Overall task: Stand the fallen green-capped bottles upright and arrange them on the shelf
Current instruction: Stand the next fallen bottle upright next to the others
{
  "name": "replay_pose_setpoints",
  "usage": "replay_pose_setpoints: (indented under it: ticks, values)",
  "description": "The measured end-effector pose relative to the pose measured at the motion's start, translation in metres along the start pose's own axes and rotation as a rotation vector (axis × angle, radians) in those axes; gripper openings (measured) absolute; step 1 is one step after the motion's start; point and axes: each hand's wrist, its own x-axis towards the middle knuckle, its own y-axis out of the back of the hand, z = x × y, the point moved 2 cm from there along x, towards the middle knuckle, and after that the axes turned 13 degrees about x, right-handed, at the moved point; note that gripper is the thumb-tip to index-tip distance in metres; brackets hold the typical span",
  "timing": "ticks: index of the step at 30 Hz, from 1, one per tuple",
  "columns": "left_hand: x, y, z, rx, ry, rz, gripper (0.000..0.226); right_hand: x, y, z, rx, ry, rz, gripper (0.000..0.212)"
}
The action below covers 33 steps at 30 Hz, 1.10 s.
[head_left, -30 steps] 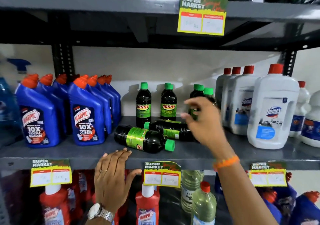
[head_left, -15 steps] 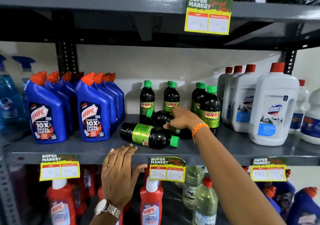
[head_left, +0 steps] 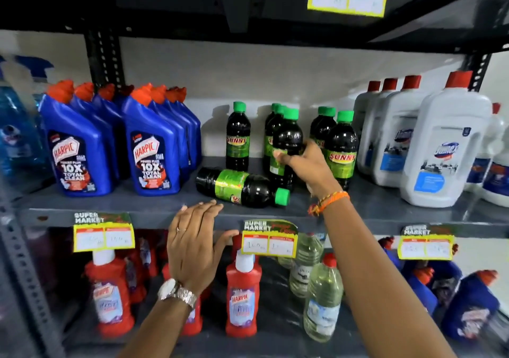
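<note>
My right hand point(head_left: 305, 166) grips a dark green-capped Sunny bottle point(head_left: 287, 137) around its label and holds it upright at the middle of the grey shelf point(head_left: 137, 206). One more green-capped bottle point(head_left: 242, 187) lies on its side in front, cap pointing right. Several others stand upright behind: one to the left point(head_left: 238, 137) and a group to the right point(head_left: 341, 148). My left hand point(head_left: 195, 242) rests flat on the shelf's front edge, fingers spread, holding nothing.
Blue Harpic bottles point(head_left: 80, 145) fill the shelf's left side and white red-capped jugs point(head_left: 446, 143) the right. Price tags point(head_left: 270, 243) hang on the shelf edge. Red Harpic bottles point(head_left: 243, 294) and clear bottles point(head_left: 322, 300) stand on the shelf below.
My right hand came down onto the rear fallen bottle, took hold of it and tipped it upright. The front fallen bottle and my left hand stayed put.
</note>
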Motion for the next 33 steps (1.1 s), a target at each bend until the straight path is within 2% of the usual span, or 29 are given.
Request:
replay_pose_setpoints:
  ticks: [2, 5, 7, 10, 13, 16, 18, 21, 25, 27, 30, 33]
  values:
    - [-0.008, -0.001, 0.000, 0.006, -0.009, -0.010, 0.056, -0.008, 0.000, -0.004, -0.042, 0.011, 0.018, 0.051]
    - [-0.015, -0.003, -0.001, 0.001, -0.006, 0.007, 0.055, -0.013, 0.000, -0.019, -0.269, 0.115, 0.103, 0.092]
    - [-0.014, -0.004, -0.002, 0.001, -0.005, 0.005, 0.055, -0.013, -0.004, -0.035, -0.453, 0.231, 0.181, 0.100]
    - [-0.012, -0.004, -0.003, -0.005, 0.003, 0.003, 0.055, -0.012, -0.014, -0.054, -0.671, 0.279, 0.263, 0.096]
    - [-0.015, -0.004, -0.001, -0.010, 0.007, 0.007, 0.055, -0.005, -0.011, -0.059, -0.786, 0.251, 0.249, 0.080]
    - [-0.012, -0.003, 0.001, -0.021, 0.008, -0.006, 0.055, 0.009, 0.000, -0.066, -0.660, 0.196, 0.111, 0.046]
    - [-0.011, -0.002, 0.001, -0.017, 0.015, -0.016, 0.055, 0.018, 0.007, -0.069, -0.547, 0.153, 0.019, 0.035]
    - [-0.011, -0.001, 0.000, -0.019, 0.026, -0.022, 0.054, 0.022, 0.010, -0.071, -0.524, 0.156, -0.066, 0.040]
    - [-0.012, -0.001, 0.000, -0.013, 0.027, -0.035, 0.055, 0.019, 0.006, -0.071, -0.696, 0.213, 0.007, 0.066]
    - [-0.012, 0.001, 0.001, -0.006, 0.026, -0.037, 0.056, 0.021, 0.010, -0.073, -0.682, 0.186, 0.014, 0.061]
    - [-0.010, 0.004, 0.003, -0.004, 0.031, -0.043, 0.056, 0.024, 0.016, -0.077, -0.541, 0.094, -0.090, 0.042]
    - [-0.010, 0.006, 0.005, -0.006, 0.033, -0.039, 0.057, 0.026, 0.016, -0.079, -0.498, 0.067, -0.129, 0.033]
